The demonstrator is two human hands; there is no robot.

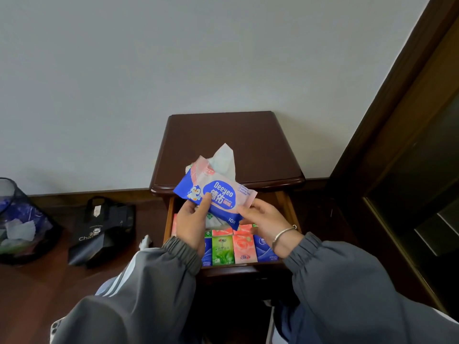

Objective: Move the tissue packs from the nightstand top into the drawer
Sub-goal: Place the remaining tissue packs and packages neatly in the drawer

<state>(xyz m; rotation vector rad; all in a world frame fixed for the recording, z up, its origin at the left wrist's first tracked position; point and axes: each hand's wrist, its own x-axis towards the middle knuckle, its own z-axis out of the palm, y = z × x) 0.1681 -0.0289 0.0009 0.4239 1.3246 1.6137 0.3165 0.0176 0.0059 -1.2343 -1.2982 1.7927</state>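
The left hand (192, 222) and right hand (263, 217) each pinch a lower corner of the blue pack (218, 197), held above the open drawer (288, 209) beneath them, and the second pack (224, 158) behind it, tissue poking out, may slip or snag on the rim.

The wipes pack (216, 197) covers most of a second pack (198, 165) at its twelve o'clock, where only a pink edge and a white tissue (224, 157) show. The left hand (191, 224) shows its thumb alone, the fingers hidden behind the wipes pack. With the right hand (263, 219) it hides the far part of the drawer (168, 219) and some of the small packs (233, 247) there. The fine print at the wipes pack's three o'clock end is too small to read. At the picture's nine o'clock the edge cuts the bin (15, 219). At seven o'clock, what looks like a phone (56, 328) is half under the sleeve.
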